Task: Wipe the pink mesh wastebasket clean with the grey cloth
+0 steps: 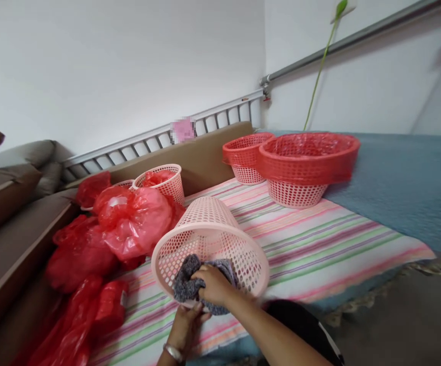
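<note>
A pale pink plastic wastebasket (209,209) with a perforated wall lies tipped on its side, its mouth facing me. My right hand (214,285) reaches into the mouth, closed on a bunched dark grey cloth (185,279) that rests against the inner wall near the rim. At the lower edge of the rim, my left hand (185,325) grips the basket from below, thumb and fingers against it. Part of the cloth is hidden under my right hand.
Red-lined wastebaskets (296,193) stand at the right on a striped cloth (304,244). Red plastic bags (136,218) pile up at the left, with another pink basket (176,185) behind them. Sofa cushions (18,218) border the left, a blue cover (403,188) the right.
</note>
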`<state>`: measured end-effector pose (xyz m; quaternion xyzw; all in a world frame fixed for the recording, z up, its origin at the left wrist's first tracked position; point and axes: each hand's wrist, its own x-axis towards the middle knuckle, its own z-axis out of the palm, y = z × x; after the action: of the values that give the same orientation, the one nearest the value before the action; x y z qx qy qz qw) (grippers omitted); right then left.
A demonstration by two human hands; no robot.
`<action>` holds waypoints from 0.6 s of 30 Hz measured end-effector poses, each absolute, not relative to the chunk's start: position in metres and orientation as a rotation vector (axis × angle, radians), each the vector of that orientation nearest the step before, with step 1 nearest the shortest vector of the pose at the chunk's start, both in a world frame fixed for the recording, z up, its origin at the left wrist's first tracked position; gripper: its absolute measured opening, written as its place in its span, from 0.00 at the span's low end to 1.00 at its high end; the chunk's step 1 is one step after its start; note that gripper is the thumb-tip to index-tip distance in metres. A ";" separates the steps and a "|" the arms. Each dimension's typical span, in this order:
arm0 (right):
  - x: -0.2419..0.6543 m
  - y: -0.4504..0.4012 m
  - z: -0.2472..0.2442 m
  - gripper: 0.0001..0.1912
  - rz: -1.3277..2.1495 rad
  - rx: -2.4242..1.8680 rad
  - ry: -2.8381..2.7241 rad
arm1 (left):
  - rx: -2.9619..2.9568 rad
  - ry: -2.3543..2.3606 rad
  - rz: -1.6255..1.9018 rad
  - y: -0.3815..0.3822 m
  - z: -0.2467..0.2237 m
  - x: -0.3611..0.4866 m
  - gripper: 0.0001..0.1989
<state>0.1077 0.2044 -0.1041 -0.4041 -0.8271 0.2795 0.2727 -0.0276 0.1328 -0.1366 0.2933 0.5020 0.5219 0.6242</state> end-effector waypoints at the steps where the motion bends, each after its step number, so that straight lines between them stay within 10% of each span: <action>1: 0.111 0.205 -0.102 0.22 0.718 -1.085 -2.243 | 0.669 1.161 1.207 0.131 -0.133 -0.030 0.16; 18: 0.110 0.232 -0.113 0.15 0.399 -1.472 -2.135 | 0.585 1.344 1.283 0.130 -0.149 -0.016 0.26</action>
<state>0.1099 0.2324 -0.1127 -0.5424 -0.7866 0.1471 0.2558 -0.0159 0.1296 -0.1486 0.2483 0.5707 0.5450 0.5619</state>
